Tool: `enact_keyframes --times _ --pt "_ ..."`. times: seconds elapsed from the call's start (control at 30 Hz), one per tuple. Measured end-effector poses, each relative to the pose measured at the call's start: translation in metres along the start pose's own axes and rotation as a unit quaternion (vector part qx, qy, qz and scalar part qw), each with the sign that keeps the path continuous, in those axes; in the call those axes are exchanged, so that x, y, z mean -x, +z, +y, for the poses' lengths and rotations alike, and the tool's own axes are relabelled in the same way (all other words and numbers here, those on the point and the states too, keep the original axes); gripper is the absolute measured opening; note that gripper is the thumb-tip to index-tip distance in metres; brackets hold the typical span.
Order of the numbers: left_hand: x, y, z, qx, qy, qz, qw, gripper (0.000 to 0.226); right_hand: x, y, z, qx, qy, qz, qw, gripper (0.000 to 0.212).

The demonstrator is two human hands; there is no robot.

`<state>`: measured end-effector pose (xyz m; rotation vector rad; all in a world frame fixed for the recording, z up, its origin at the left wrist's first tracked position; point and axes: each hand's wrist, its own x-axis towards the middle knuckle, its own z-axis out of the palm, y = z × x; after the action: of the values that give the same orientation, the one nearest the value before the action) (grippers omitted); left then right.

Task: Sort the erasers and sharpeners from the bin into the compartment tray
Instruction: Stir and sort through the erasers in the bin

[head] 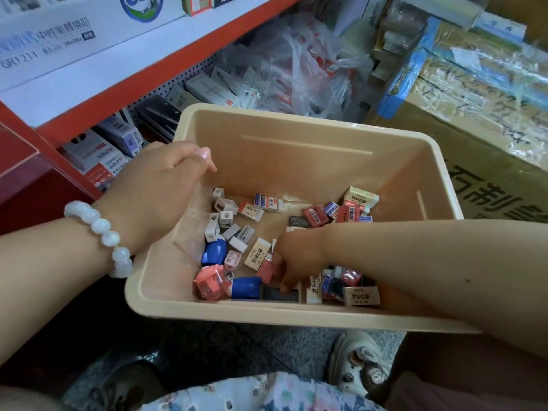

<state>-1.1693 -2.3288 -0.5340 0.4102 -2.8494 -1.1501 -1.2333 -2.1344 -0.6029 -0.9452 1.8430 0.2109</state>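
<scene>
Nearest, right hand [292, 259] deep in the bin [296, 314], fingers curled down among erasers [257, 253] and sharpeners [226, 215] on its floor; actual grip impossible to tell. Further left, left hand [161, 185] gripping the bin's wall, fingers curled over the rim. Beyond, red shelf [124, 93], cardboard box [489, 161].

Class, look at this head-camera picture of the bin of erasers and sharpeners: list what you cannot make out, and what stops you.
- Compartment tray: not in the head view at all.
- Right hand: fingertips buried among erasers; what it grips cannot be told.
- Left hand: holds the bin wall; fingers curl over the rim, partly hidden.
- Erasers under the right forearm: covered.
- Print on the eraser wrappers: too small to read.
</scene>
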Motion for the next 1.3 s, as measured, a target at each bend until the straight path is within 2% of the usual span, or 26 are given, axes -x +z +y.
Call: enact_keyframes --times 0.17,0.27,0.4,0.47,0.63,0.8,1.0,1.17,1.23,1.3 --pt "-0.001 0.000 -0.002 -0.003 0.001 -0.002 1.000 0.037 -0.009 0.005 -0.009 -0.016 0.042 0.013 0.999 0.040" --pt "-0.001 0.000 -0.002 -0.002 -0.001 0.000 1.000 0.038 -0.011 0.008 -0.008 -0.057 0.054 -0.010 0.997 0.038" --pt "-0.001 0.000 -0.001 0.005 -0.002 -0.001 1.000 0.039 -0.012 0.013 -0.006 -0.071 0.052 -0.017 0.996 0.032" --pt "0.000 0.000 -0.001 0.008 -0.003 0.000 1.000 0.039 -0.009 0.010 -0.003 -0.120 0.059 -0.027 0.991 0.030" --pt "0.000 0.001 -0.002 0.001 0.001 0.005 1.000 0.033 -0.003 0.006 0.002 -0.204 0.046 -0.056 0.976 0.007" --pt "0.001 0.000 0.002 0.011 -0.002 0.001 1.000 0.039 -0.001 0.006 0.005 -0.282 0.023 -0.081 0.956 0.005" --pt "0.000 0.000 0.001 0.002 -0.002 0.001 1.000 0.034 0.018 -0.012 -0.002 -0.222 0.007 -0.057 0.973 0.029" --pt "0.001 -0.001 0.000 0.001 0.002 0.002 1.000 0.034 0.061 -0.038 0.006 -0.147 -0.004 0.020 0.989 0.029" --pt "0.001 0.000 0.002 0.001 -0.004 0.000 1.000 0.034 0.076 -0.040 0.014 -0.102 0.011 0.015 0.995 0.027" --pt "0.001 -0.001 0.002 0.000 -0.007 -0.001 1.000 0.033 0.085 -0.034 0.021 -0.029 0.057 -0.022 0.998 0.028"
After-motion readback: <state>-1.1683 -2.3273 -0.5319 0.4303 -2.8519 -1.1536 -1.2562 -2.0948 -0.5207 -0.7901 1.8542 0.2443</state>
